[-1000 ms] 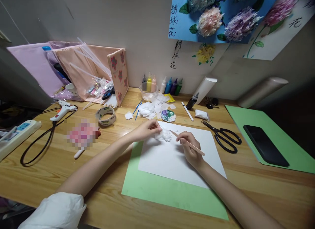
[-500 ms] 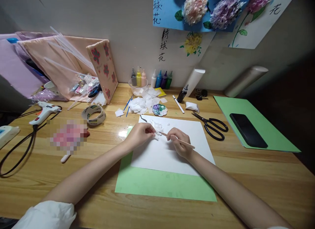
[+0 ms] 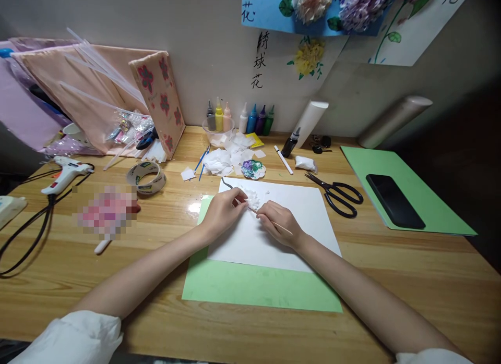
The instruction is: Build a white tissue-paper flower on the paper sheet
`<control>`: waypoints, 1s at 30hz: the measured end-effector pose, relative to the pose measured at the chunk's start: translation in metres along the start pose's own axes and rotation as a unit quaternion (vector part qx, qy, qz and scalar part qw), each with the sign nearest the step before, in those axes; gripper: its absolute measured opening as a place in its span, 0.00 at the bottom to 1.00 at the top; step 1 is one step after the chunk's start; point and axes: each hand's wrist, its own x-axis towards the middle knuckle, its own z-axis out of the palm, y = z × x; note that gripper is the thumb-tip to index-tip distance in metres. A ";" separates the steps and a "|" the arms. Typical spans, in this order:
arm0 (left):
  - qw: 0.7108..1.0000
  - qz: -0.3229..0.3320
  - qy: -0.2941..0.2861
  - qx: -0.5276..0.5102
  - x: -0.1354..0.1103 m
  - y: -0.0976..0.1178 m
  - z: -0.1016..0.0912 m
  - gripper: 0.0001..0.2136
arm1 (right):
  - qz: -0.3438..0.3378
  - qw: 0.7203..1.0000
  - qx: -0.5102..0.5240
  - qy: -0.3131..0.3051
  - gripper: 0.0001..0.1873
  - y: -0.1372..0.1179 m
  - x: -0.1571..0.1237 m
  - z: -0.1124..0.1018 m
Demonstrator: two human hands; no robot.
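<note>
My right hand (image 3: 279,222) is closed on a thin wooden stick (image 3: 284,230), whose tip points left at my other fingers. Thumb and fingers of my left hand (image 3: 222,213) are pinched at that tip, around a small piece of white tissue paper mostly hidden by the fingers. Just beyond them, a ruffled white tissue flower (image 3: 251,195) is stuck on a white sheet (image 3: 309,213). A dark curved line shows at the sheet's top left corner. Under the sheet lies a light green sheet (image 3: 242,286).
White tissue pieces (image 3: 219,162) and a painted palette (image 3: 253,169) lie behind the sheet, with paint bottles (image 3: 261,120) along the wall. Black scissors (image 3: 340,194) and a phone (image 3: 395,201) are right; a tape roll (image 3: 146,178) and glue gun (image 3: 66,174) left.
My right hand has moved left and the stick's tip has come in to my left fingertips. My left hand stays pinched by the flower. The whole view has shifted slightly.
</note>
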 end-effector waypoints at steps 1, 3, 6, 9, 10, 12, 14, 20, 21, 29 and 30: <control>1.000 0.002 0.001 -0.002 0.000 0.000 0.001 0.03 | -0.003 1.000 -0.004 -0.002 0.08 0.000 0.000 0.000; 1.000 0.010 -0.002 -0.004 -0.001 -0.001 0.003 0.03 | -0.003 1.000 -0.012 -0.006 0.08 0.000 0.000 0.001; 1.000 0.025 -0.003 -0.002 -0.001 -0.002 0.006 0.02 | 0.007 1.000 -0.022 -0.011 0.07 0.000 0.001 0.001; 0.999 0.036 0.038 0.008 0.000 -0.004 0.005 0.04 | 0.016 0.999 -0.032 -0.015 0.07 -0.001 0.003 0.002; 0.997 0.035 0.063 0.011 0.001 -0.005 0.004 0.05 | 0.020 0.999 -0.038 -0.016 0.08 -0.001 0.003 0.002; 0.993 0.021 0.117 0.012 0.004 -0.008 0.002 0.09 | 0.034 0.998 -0.048 -0.022 0.09 -0.001 0.004 0.004; 0.988 -0.004 0.157 0.001 0.007 -0.012 -0.001 0.11 | 0.050 0.997 -0.055 -0.032 0.11 -0.001 0.005 0.005; 0.980 -0.075 0.173 -0.057 0.014 -0.026 -0.001 0.10 | 0.076 0.996 -0.033 -0.023 0.11 -0.001 0.004 0.007; 0.979 -0.081 0.174 -0.065 0.014 -0.028 -0.001 0.10 | 0.074 0.997 -0.029 -0.014 0.11 -0.001 0.003 0.006; 0.975 -0.102 0.182 -0.080 0.015 -0.032 0.000 0.11 | 0.060 0.998 -0.025 -0.020 0.10 -0.003 0.003 0.006; 0.975 -0.102 0.182 -0.081 0.015 -0.031 0.000 0.11 | 0.063 0.997 -0.027 -0.022 0.10 -0.003 0.004 0.006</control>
